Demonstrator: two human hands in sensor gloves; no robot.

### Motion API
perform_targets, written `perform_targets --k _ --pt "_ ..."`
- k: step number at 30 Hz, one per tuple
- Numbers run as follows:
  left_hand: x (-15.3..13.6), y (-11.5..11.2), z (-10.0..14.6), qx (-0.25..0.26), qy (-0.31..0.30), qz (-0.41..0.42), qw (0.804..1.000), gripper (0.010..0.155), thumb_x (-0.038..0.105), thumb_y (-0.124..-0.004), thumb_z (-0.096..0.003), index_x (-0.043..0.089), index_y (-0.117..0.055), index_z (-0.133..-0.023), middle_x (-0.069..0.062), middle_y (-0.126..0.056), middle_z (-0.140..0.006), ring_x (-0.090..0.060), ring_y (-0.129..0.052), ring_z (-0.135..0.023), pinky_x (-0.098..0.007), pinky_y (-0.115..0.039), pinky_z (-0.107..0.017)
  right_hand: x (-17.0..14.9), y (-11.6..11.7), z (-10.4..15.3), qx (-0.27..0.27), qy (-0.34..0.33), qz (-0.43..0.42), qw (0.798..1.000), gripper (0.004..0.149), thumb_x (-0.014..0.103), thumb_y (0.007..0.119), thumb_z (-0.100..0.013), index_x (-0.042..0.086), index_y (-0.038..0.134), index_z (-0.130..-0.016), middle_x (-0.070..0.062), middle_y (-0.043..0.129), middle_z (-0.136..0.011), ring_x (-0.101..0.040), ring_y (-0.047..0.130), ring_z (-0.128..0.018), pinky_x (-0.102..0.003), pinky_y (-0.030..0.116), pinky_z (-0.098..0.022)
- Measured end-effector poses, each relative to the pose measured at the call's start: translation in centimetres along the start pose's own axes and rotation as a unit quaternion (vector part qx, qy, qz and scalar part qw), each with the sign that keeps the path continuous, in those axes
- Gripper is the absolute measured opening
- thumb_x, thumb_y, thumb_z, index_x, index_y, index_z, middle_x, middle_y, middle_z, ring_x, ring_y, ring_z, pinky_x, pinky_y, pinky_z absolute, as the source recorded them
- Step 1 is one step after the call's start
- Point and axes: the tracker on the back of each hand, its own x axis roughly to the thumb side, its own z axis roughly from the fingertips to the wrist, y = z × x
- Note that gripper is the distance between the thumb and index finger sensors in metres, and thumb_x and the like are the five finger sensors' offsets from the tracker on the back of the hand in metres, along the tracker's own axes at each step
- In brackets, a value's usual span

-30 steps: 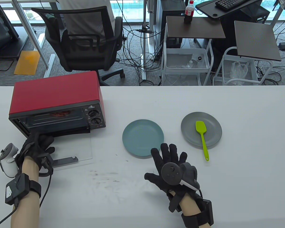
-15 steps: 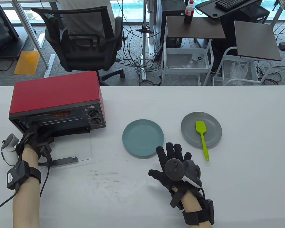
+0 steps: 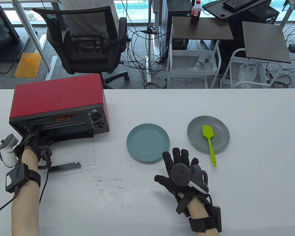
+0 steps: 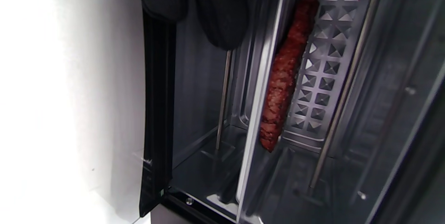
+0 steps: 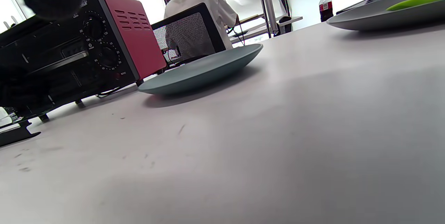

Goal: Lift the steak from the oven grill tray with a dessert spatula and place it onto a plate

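Observation:
The steak lies on the grill tray inside the red oven, whose glass door lies open flat on the table. In the left wrist view the steak rests on the studded tray. My left hand reaches into the oven's left front corner; its fingertips hang right by the tray's rim and hold nothing I can see. The green spatula lies on the grey plate. My right hand rests flat on the table, fingers spread, just below the blue plate.
The oven's knobs face the front right. The door's handle bar sticks out toward me. Behind the table stand an office chair, with a person seated, and white carts.
My left hand has moved up and forward from the door into the oven opening. My right hand slid a little to the right, then stayed put.

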Motion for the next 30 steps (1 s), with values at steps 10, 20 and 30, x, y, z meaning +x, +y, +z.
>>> perform_targets --k 10,20,30 --pt "-0.2 0.1 0.0 0.005 -0.012 0.018 1.0 0.069 0.06 -0.045 -0.0733 0.033 0.008 -0.109 0.025 -0.034 -0.125 0.027 -0.079 -0.107 -0.009 -0.075 -0.086 -0.1 0.0 0.0 0.0 0.001 -0.003 1.0 0.094 0.073 0.062 -0.051 0.019 0.021 -0.116 -0.023 0.008 -0.118 -0.055 0.004 -0.103 -0.084 0.018 -0.064" --pt "-1.1 0.0 1.4 0.027 -0.036 0.053 0.998 0.072 0.053 -0.054 -0.0715 0.025 0.004 -0.105 0.014 -0.045 -0.119 0.016 -0.094 -0.094 -0.021 -0.08 -0.079 -0.2 0.1 -0.1 0.0 0.0 -0.007 1.0 0.094 0.073 0.062 -0.051 0.019 0.021 -0.116 -0.023 0.008 -0.118 -0.055 0.004 -0.103 -0.084 0.019 -0.064" --pt "-2.1 -0.2 3.3 0.078 -0.046 0.08 0.993 0.057 0.046 -0.064 -0.0654 0.015 -0.028 -0.098 0.006 -0.064 -0.104 0.004 -0.107 -0.075 -0.031 -0.085 -0.069 -0.1 0.2 -0.1 -0.003 -0.006 -0.011 1.0 0.094 0.073 0.062 -0.051 0.019 0.021 -0.116 -0.023 0.008 -0.118 -0.055 0.004 -0.103 -0.084 0.019 -0.064"
